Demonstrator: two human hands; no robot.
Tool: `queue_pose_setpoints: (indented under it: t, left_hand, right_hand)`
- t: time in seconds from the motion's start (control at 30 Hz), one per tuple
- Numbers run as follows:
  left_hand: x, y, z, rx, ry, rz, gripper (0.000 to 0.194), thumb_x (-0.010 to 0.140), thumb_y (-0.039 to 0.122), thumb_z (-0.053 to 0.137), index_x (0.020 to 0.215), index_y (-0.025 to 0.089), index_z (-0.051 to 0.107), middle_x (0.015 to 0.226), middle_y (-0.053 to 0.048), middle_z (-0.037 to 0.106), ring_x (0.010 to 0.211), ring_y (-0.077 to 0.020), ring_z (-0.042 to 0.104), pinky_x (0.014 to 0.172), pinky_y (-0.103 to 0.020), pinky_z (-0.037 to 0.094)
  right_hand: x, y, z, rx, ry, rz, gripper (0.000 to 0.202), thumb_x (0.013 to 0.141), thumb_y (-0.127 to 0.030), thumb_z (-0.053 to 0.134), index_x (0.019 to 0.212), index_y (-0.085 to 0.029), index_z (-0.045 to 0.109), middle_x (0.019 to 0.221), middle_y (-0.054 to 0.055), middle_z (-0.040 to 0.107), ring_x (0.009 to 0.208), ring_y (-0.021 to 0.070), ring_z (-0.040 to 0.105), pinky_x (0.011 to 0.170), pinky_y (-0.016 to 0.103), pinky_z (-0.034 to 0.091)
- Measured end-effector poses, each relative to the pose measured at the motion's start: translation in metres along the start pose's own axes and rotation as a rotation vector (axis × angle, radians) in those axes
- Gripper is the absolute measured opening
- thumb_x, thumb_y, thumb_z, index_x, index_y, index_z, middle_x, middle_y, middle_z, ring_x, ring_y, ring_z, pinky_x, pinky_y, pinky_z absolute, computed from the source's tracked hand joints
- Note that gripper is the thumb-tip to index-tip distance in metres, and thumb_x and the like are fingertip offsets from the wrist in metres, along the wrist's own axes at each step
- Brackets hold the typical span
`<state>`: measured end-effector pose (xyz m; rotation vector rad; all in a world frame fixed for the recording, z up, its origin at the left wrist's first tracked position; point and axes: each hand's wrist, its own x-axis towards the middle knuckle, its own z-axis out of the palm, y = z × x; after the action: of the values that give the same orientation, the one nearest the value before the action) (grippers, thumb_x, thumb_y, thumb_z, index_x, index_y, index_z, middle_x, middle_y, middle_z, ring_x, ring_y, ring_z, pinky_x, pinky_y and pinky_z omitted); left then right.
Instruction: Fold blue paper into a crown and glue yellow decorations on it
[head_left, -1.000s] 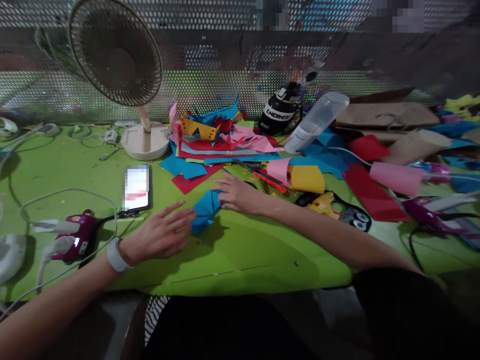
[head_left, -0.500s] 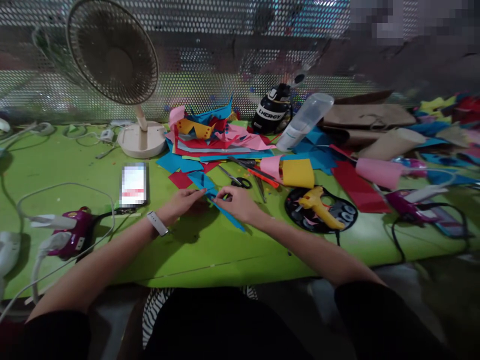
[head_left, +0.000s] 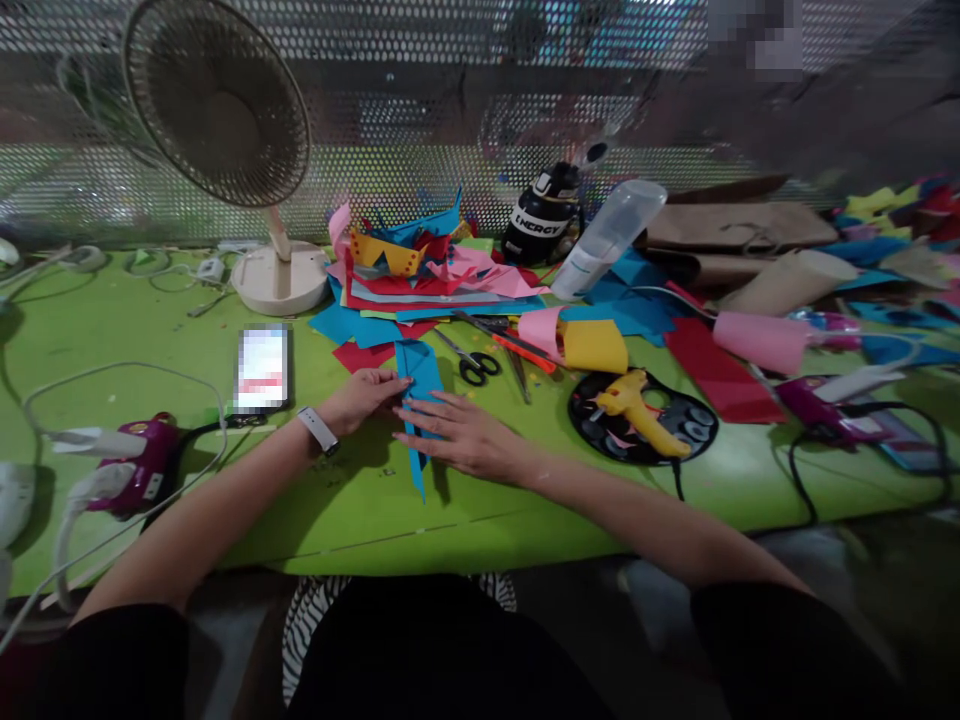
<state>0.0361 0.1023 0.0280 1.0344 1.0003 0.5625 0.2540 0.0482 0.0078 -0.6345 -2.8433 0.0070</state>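
A folded strip of blue paper (head_left: 421,370) lies lengthwise in front of me, its narrow end pointing toward the table's near edge. The fingers of my left hand (head_left: 367,395) pinch its left edge. Across the lower part of the strip rests my right hand (head_left: 465,435), open, with its fingers spread and stretched over the paper. Black-handled scissors (head_left: 476,368) lie just beyond my right hand. Farther right, a yellow glue gun (head_left: 641,415) sits on a black tray (head_left: 581,425).
A phone (head_left: 262,368) and a purple power strip (head_left: 154,455) with cables are on the left, a fan (head_left: 277,275) behind them. Coloured paper pieces (head_left: 450,285), a black bottle (head_left: 541,215) and a clear bottle (head_left: 611,235) stand at the back. A second purple power strip (head_left: 817,415) is at right.
The blue strip has turned from slanting to nearly straight toward me. My right hand has gone from pinching it to lying open across it. My left hand still pinches its edge.
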Motion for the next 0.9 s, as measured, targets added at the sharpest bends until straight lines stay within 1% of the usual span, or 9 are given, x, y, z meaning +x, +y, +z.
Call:
queue_pose_setpoints:
  t: [0.07,0.13,0.23,0.3,0.37,0.5,0.6,0.73,0.9]
  left_hand:
    - [-0.003,0.002,-0.001,0.217,0.054,-0.035,0.029,0.081,0.04,0.071,0.07,0.016,0.059,0.063,-0.001,0.066,0.056,-0.0117,0.062,0.059,-0.025,0.052]
    - [-0.009,0.006,-0.005,0.577,0.214,0.045,0.027,0.085,0.041,0.065,0.074,0.017,0.061,0.069,-0.005,0.07,0.065,-0.0172,0.067,0.063,-0.029,0.054]
    - [-0.014,0.01,-0.013,1.154,0.491,0.432,0.025,0.092,0.036,0.055,0.106,0.019,0.066,0.105,-0.01,0.072,0.101,-0.0251,0.068,0.084,-0.038,0.055]
    - [-0.012,0.009,-0.017,1.387,0.419,0.655,0.039,0.096,0.03,0.047,0.132,0.02,0.053,0.14,-0.011,0.056,0.133,-0.0275,0.049,0.107,-0.045,0.043]
    - [-0.007,0.003,-0.021,1.488,0.225,0.763,0.049,0.099,0.03,0.04,0.145,0.016,0.039,0.156,-0.013,0.037,0.146,-0.0268,0.029,0.118,-0.047,0.03]
    - [0.001,-0.014,-0.025,1.504,-0.017,0.742,0.052,0.103,0.039,0.03,0.148,0.014,0.032,0.155,-0.015,0.038,0.146,-0.0221,0.031,0.119,-0.044,0.031]
    - [-0.001,-0.022,-0.027,1.541,-0.081,0.71,0.054,0.103,0.042,0.025,0.147,0.012,0.035,0.154,-0.016,0.038,0.145,-0.0218,0.033,0.12,-0.042,0.029]
    - [-0.006,-0.024,-0.025,1.66,-0.12,0.673,0.061,0.104,0.047,0.019,0.149,0.007,0.032,0.158,-0.017,0.029,0.149,-0.0229,0.022,0.123,-0.042,0.018]
    - [-0.005,-0.026,-0.023,1.666,-0.098,0.68,0.07,0.1,0.059,0.019,0.153,0.013,0.025,0.161,-0.014,0.021,0.15,-0.0216,0.015,0.123,-0.042,0.013]
  right_hand:
    - [0.0,-0.001,0.011,0.023,-0.008,-0.031,0.043,0.096,-0.01,0.04,0.134,-0.021,0.058,0.141,0.008,0.057,0.137,0.0204,0.046,0.115,0.048,0.035]
    - [-0.003,0.001,0.018,0.052,0.002,-0.045,0.04,0.097,-0.013,0.04,0.132,-0.018,0.06,0.137,0.01,0.061,0.133,0.0204,0.05,0.113,0.046,0.039]
    - [-0.009,0.003,0.02,0.088,0.048,-0.072,0.038,0.098,-0.023,0.044,0.132,-0.015,0.06,0.139,0.012,0.058,0.133,0.023,0.05,0.114,0.045,0.039]
    - [-0.011,0.004,0.019,0.1,0.06,-0.081,0.038,0.098,-0.027,0.045,0.132,-0.015,0.061,0.14,0.012,0.058,0.134,0.0232,0.049,0.115,0.045,0.038]
    - [-0.012,0.005,0.017,0.11,0.053,-0.083,0.038,0.098,-0.027,0.046,0.131,-0.017,0.061,0.139,0.011,0.058,0.135,0.0221,0.048,0.115,0.045,0.037]
    - [-0.014,0.007,0.014,0.117,0.052,-0.091,0.037,0.097,-0.027,0.047,0.129,-0.017,0.062,0.139,0.013,0.058,0.135,0.0221,0.048,0.114,0.045,0.038]
    - [-0.016,0.008,0.01,0.114,0.075,-0.089,0.036,0.097,-0.025,0.047,0.127,-0.015,0.064,0.137,0.014,0.06,0.133,0.023,0.051,0.113,0.046,0.04]
    - [-0.017,0.008,0.005,0.154,0.08,-0.1,0.035,0.098,-0.029,0.049,0.123,-0.013,0.066,0.135,0.016,0.061,0.131,0.0249,0.052,0.112,0.047,0.041]
    - [-0.018,0.007,0.006,0.208,0.033,-0.055,0.034,0.098,-0.032,0.051,0.126,-0.018,0.065,0.14,0.014,0.057,0.136,0.0221,0.046,0.115,0.047,0.038]
